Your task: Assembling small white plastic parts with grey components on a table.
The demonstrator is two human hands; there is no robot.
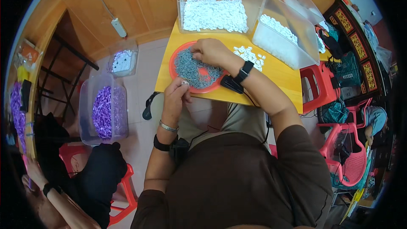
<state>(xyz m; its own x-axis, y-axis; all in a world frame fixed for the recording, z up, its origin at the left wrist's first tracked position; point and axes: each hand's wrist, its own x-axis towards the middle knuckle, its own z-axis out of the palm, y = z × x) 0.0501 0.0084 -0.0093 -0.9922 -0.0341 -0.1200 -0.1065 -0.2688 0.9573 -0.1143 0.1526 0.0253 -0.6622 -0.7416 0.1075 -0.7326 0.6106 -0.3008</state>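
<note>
A round red-orange tray (pixel 172 65) on the yellow table (pixel 277 85) holds a heap of small grey screw-like pieces (pixel 186 65). My right hand (pixel 210 52) reaches over its far side, fingers pinched together at the heap; whatever they grip is too small to make out. At the tray's near left rim, my left hand (pixel 174 95) is closed on a small white plastic piece (pixel 185 83), held between thumb and forefinger. Several loose white pieces (pixel 248 55) lie on the table to the right of the tray. A black device (pixel 231 85) sits by the tray's right rim.
Clear bins of white pieces (pixel 215 15) (pixel 277 38) stand at the table's back. On the floor at left are a bin of purple pieces (pixel 102 112) and a smaller box (pixel 124 62). Another person's hand (pixel 36 174) works at far left. Red stools (pixel 318 87) stand at right.
</note>
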